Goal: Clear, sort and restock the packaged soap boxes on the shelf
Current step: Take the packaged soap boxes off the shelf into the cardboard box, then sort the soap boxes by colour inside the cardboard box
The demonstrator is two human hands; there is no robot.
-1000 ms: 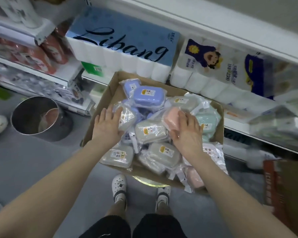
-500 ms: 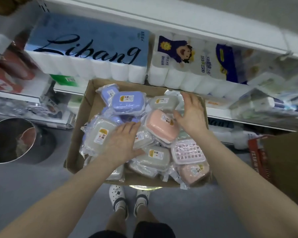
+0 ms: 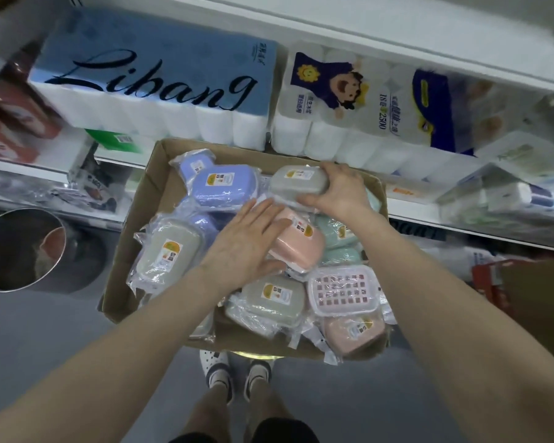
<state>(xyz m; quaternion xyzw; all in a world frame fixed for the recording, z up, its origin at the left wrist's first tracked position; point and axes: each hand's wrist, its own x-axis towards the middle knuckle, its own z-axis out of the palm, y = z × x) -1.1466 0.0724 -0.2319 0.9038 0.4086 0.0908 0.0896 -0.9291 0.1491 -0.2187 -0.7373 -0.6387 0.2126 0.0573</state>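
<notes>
Carton (image 3: 155,199): open brown cardboard, in front of the shelving, far edge close to the shelf (image 3: 410,215), filled with soap boxes in clear wrap, each with a yellow label. Far grey box (image 3: 296,182): at the far middle of the pile, gripped at its right end by the right hand (image 3: 339,193), thumb on the near side and fingers curled over the far edge. Pink box (image 3: 301,243): middle of the pile, tilted, just near of the far grey box; the left hand (image 3: 243,247) lies on its left part with fingers straight and flat, holding nothing. Blue box (image 3: 221,188): far left, atop other blue ones. Left grey box (image 3: 170,251): against the left wall, lengthwise. Near grey box (image 3: 271,298): near middle. Green boxes (image 3: 338,235): right of the pink box, partly covered. Lattice tray (image 3: 343,290): pink and white, near right, resting over a second pink box (image 3: 354,332) at the near right corner. Blue roll pack (image 3: 160,78) and white roll pack (image 3: 349,100): side by side on the shelf beyond the carton. Metal bin (image 3: 23,247): on the floor, left of the carton. Shoes (image 3: 216,369): on the floor, near of the carton.
</notes>
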